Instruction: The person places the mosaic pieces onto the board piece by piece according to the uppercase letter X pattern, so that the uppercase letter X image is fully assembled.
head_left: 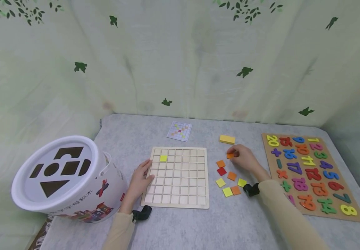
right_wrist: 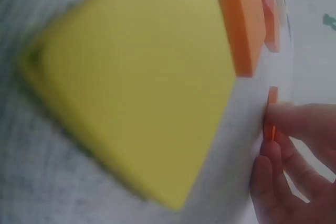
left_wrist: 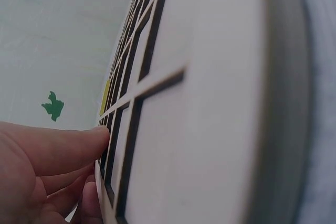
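Observation:
A wooden grid board (head_left: pixel 178 177) lies flat on the grey table, one yellow tile (head_left: pixel 163 158) set in its upper left. My left hand (head_left: pixel 140 178) rests on the board's left edge; its fingers (left_wrist: pixel 58 150) curl around that rim. My right hand (head_left: pixel 243 158) pinches a small orange tile (head_left: pixel 229 156) right of the board; the orange tile (right_wrist: pixel 271 114) shows between the fingertips (right_wrist: pixel 294 121). Loose orange, red and yellow tiles (head_left: pixel 229 178) lie just below that hand. A big blurred yellow tile (right_wrist: pixel 136 82) fills the right wrist view.
A white shape-sorter bucket (head_left: pixel 64 178) lies tipped at the left table edge. A number puzzle board (head_left: pixel 311 172) covers the right side. A yellow block (head_left: pixel 227 139) and a pattern card (head_left: pixel 179 131) lie farther back. A curtain hangs behind.

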A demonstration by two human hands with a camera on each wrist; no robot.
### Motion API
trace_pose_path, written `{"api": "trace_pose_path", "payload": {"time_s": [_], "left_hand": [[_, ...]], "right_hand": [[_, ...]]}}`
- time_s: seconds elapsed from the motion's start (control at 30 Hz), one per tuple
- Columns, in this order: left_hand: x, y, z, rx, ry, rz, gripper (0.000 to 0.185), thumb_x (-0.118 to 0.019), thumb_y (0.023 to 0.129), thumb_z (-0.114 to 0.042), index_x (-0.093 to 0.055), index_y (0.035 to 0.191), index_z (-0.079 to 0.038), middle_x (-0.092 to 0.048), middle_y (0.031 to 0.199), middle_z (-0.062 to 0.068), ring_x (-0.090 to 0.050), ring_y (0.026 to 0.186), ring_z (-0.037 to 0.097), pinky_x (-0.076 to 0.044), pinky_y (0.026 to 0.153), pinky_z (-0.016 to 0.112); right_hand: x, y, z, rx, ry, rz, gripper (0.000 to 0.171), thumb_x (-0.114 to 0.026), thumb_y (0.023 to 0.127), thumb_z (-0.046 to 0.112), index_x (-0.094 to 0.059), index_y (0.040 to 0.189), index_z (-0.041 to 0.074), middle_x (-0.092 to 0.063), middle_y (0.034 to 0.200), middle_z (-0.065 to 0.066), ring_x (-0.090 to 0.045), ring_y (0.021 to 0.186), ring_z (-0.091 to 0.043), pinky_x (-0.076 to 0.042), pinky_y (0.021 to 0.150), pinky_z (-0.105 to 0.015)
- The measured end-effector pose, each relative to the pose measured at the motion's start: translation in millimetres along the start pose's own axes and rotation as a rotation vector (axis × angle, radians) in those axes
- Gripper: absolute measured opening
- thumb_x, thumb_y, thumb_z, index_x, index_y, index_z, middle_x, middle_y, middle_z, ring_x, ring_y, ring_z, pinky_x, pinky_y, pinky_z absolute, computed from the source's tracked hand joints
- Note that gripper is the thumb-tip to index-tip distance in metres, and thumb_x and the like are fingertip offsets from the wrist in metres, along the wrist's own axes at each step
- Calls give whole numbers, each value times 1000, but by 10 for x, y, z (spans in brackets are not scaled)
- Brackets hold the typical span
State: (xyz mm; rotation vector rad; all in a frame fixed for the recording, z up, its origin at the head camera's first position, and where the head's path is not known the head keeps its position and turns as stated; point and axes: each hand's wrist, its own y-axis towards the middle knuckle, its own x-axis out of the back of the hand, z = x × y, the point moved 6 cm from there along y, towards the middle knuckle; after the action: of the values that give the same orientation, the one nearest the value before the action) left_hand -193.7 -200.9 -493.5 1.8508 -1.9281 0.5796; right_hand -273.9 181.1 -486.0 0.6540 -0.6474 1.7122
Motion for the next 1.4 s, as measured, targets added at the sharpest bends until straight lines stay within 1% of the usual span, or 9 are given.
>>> {"api": "trace_pose_path", "payload": {"time_s": [0.13,0.23,0.33,0.47,0.7,0.9,1.07,1.17,1.4], "left_hand": [[-3,3,3,-5,2,0,58,-59,89,7,-35,142,10,-28,151,23,-30,134,38,-34,104,49],[-3,5,9,-7,4,-4,58,-59,89,7,-36,142,10,-28,151,23,-29,135,38,-34,105,49],[-7,7,19,-7,2,-6,58,-59,89,7,-36,142,10,-28,151,23,-29,135,38,-33,105,49],[-11,7,24,-10,-3,-9,58,-59,88,8,-36,142,10,-28,151,23,-28,136,37,-33,105,48],[-12,10,20,-7,-8,-12,57,-58,88,8,-37,141,10,-29,150,23,-28,136,38,-33,106,49],[-10,8,22,-9,-8,-9,57,-58,88,8,-36,142,10,-28,150,23,-27,136,38,-32,106,49],[-12,11,25,-14,-6,-8,58,-58,88,8,-36,142,10,-28,150,23,-27,136,38,-33,106,48],[-15,11,16,-12,-4,-8,58,-58,88,8,-36,142,10,-28,151,23,-27,136,38,-32,106,48],[-13,7,11,-18,-5,-4,58,-58,89,7,-35,142,10,-28,151,23,-27,136,38,-32,106,49]], "right_hand": [[-47,32,110,10,4,10,22,-66,85,-2,-66,106,3,-60,104,-10,-52,90,-27,-49,77,-36],[-125,63,244,53,27,24,20,-66,85,0,-66,105,2,-62,102,-10,-53,87,-25,-50,72,-33],[-225,89,415,107,70,43,19,-66,84,-1,-67,103,3,-62,100,-8,-54,86,-24,-50,72,-33],[-386,125,667,183,108,78,20,-67,83,-3,-68,102,4,-61,103,-7,-55,89,-24,-50,76,-35],[-703,239,970,215,56,129,17,-69,83,0,-69,99,6,-60,95,-2,-53,84,-19,-47,73,-32],[-835,292,1056,255,1,114,20,-68,78,-7,-69,94,5,-57,88,-2,-50,78,-18,-45,69,-31],[-821,269,1069,276,-8,103,21,-66,78,-7,-69,95,6,-58,90,-2,-52,79,-17,-46,71,-31],[-736,223,1027,278,36,98,21,-65,80,-5,-70,98,4,-61,94,-4,-55,82,-17,-48,72,-32],[-393,-6,751,169,170,103,21,-62,88,0,-67,108,3,-63,107,-9,-58,91,-22,-51,76,-35]]}}
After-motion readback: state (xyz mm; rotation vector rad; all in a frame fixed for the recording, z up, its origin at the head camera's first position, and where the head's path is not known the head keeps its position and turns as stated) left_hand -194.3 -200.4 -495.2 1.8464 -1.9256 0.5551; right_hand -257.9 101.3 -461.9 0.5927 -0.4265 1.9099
